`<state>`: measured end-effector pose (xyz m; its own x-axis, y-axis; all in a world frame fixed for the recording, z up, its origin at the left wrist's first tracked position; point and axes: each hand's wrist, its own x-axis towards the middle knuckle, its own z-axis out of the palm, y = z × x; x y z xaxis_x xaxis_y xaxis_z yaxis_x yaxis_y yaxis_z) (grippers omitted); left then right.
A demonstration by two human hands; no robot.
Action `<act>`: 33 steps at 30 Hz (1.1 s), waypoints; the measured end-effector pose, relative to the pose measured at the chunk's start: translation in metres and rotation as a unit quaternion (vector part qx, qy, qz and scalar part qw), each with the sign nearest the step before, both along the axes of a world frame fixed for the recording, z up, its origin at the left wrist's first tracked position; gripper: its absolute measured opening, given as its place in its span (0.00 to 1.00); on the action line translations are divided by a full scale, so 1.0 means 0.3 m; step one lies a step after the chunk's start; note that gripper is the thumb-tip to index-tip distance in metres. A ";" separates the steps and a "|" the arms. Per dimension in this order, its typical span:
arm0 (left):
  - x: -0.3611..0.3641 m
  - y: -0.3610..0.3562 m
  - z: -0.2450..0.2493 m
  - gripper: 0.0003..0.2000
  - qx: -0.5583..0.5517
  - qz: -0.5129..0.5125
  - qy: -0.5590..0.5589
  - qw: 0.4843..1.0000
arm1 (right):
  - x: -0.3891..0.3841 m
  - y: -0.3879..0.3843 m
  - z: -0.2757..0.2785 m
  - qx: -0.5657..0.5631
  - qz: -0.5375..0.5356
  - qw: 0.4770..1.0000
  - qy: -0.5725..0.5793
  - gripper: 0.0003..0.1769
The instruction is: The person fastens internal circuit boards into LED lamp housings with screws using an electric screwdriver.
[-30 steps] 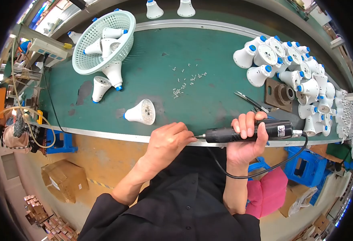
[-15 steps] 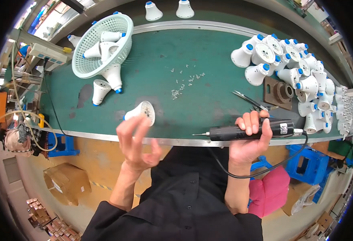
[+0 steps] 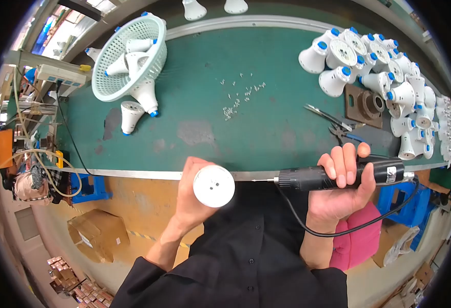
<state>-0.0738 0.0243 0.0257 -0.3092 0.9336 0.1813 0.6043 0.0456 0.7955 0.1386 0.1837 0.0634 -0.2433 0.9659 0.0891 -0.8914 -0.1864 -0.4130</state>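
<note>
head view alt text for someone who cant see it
A person's left hand holds a white bulb housing, flat face toward the camera, while the right hand grips a black corded electric screwdriver with its bit pointing at it. Beyond lies a green workbench with loose screws, a basket of housings and a pile of more.

Left hand [image 3: 188, 197] grips with fingers curled; right hand [image 3: 338, 189] is clenched, fingers on top.
</note>
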 end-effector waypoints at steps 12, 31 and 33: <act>0.157 -0.074 -0.056 0.35 -0.051 0.003 -0.192 0.980 | 0.010 -0.060 -0.002 0.065 0.051 0.993 -0.086 0.13; 0.162 -0.087 -0.080 0.20 -0.059 0.002 -0.233 0.971 | -0.037 -0.086 -0.047 0.062 0.090 0.987 -0.117 0.14; 0.162 -0.085 -0.077 0.20 -0.058 0.000 -0.227 0.972 | -0.040 -0.085 -0.050 0.063 0.092 0.987 -0.118 0.14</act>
<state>-0.0251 -0.0013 0.0026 -0.3330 0.9394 -0.0816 0.1913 0.1520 0.9697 0.1267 0.1581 0.0485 -0.4413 0.8885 0.1257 -0.7234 -0.2694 -0.6357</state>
